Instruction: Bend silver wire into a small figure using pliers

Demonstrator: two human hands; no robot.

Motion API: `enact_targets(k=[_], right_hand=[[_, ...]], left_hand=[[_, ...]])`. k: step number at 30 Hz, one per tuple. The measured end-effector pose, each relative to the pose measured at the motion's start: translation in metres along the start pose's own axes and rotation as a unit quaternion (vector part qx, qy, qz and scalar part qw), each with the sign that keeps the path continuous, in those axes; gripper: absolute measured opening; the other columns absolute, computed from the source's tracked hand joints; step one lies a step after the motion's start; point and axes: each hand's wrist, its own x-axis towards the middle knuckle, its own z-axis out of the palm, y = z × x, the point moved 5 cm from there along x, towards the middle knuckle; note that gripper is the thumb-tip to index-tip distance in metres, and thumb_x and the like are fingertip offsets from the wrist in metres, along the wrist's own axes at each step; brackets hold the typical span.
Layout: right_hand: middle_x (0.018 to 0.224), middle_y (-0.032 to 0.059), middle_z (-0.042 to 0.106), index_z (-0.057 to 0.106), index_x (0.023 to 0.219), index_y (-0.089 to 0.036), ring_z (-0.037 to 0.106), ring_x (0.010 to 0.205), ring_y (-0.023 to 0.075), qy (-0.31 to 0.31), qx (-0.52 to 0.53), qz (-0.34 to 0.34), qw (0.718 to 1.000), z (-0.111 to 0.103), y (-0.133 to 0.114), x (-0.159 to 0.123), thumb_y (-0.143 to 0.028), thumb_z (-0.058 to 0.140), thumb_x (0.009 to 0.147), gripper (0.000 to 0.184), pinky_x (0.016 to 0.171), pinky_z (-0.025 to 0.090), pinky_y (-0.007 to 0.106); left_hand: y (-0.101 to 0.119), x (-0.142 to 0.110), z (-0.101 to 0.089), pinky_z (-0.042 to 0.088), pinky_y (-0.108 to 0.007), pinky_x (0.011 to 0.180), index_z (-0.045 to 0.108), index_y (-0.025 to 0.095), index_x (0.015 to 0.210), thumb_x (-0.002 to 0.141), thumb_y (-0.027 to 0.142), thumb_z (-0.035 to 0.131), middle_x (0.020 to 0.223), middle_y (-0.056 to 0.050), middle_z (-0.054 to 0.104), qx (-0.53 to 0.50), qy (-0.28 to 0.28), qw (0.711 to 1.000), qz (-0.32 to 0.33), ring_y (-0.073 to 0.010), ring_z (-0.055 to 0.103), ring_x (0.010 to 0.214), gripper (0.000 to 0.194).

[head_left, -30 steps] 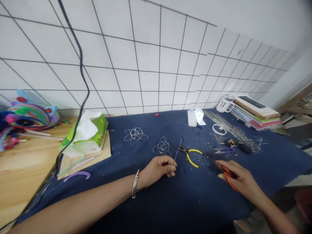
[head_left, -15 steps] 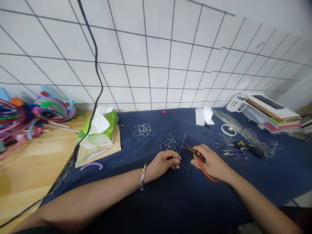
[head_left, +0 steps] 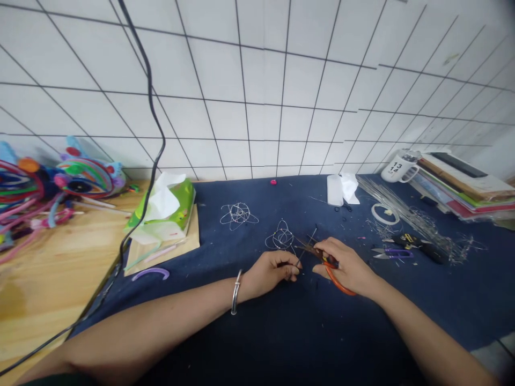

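Observation:
My left hand (head_left: 273,271), with a silver bangle on the wrist, pinches a thin wire-like strand (head_left: 313,234) that slants up to the right from the fingertips. My right hand (head_left: 348,265) is wrapped round orange-handled scissors (head_left: 338,283). Their dark blades point left and lie across the strand, just above my left fingers. Whether the blades touch it, I cannot tell. Right behind my left hand lies a curled wire shape (head_left: 281,236). Another looped wire shape (head_left: 240,213) rests farther back to the left.
Purple-handled snips (head_left: 398,253), black-handled pliers (head_left: 428,251), a white ring spool (head_left: 385,214) and loose wires (head_left: 402,206) lie at right. Behind them stand a mug (head_left: 398,170) and stacked papers (head_left: 466,179). A tissue pack (head_left: 181,206) and hanging cable (head_left: 151,102) are at left.
The scissors have moved left, bringing the blades across the strand. The strand now leans farther to the right. My left hand still pinches it. The view has shifted slightly.

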Motion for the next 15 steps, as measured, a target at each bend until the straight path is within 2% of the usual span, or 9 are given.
enact_targets(k=[8, 12, 15], right_hand=[[0.079, 0.0003, 0.047, 0.051, 0.099, -0.021, 0.044, 0.066, 0.0109, -0.007, 0.018, 0.011, 1.000, -0.0003, 0.0044, -0.0054, -0.043, 0.057, 0.074, 0.034, 0.063, 0.038, 0.025], [0.067, -0.0030, 0.042, 0.051, 0.084, -0.021, 0.039, 0.061, 0.0101, -0.023, 0.030, 0.036, 0.999, 0.0025, 0.0060, -0.0078, -0.042, 0.056, 0.074, 0.024, 0.058, 0.034, 0.023], [0.064, -0.0040, 0.039, 0.049, 0.076, -0.020, 0.037, 0.058, 0.0092, -0.041, 0.069, 0.080, 0.994, 0.0064, 0.0074, -0.0099, -0.041, 0.054, 0.075, 0.022, 0.055, 0.033, 0.022]], left_hand=[[-0.0016, -0.0007, 0.0008, 0.046, -0.025, 0.065, 0.061, 0.012, 0.088, 0.081, 0.021, 0.052, 0.075, -0.004, 0.060, 0.032, -0.006, 0.999, 0.003, -0.0111, 0.057, 0.065, 0.015], [-0.0043, -0.0001, 0.0007, 0.046, -0.024, 0.064, 0.061, 0.012, 0.087, 0.081, 0.022, 0.052, 0.076, -0.004, 0.059, 0.044, -0.010, 0.999, -0.005, -0.0107, 0.057, 0.064, 0.015], [-0.0068, -0.0002, 0.0006, 0.046, -0.023, 0.061, 0.062, 0.012, 0.088, 0.080, 0.023, 0.053, 0.073, -0.003, 0.060, 0.044, -0.018, 0.998, -0.029, -0.0103, 0.057, 0.062, 0.016]])
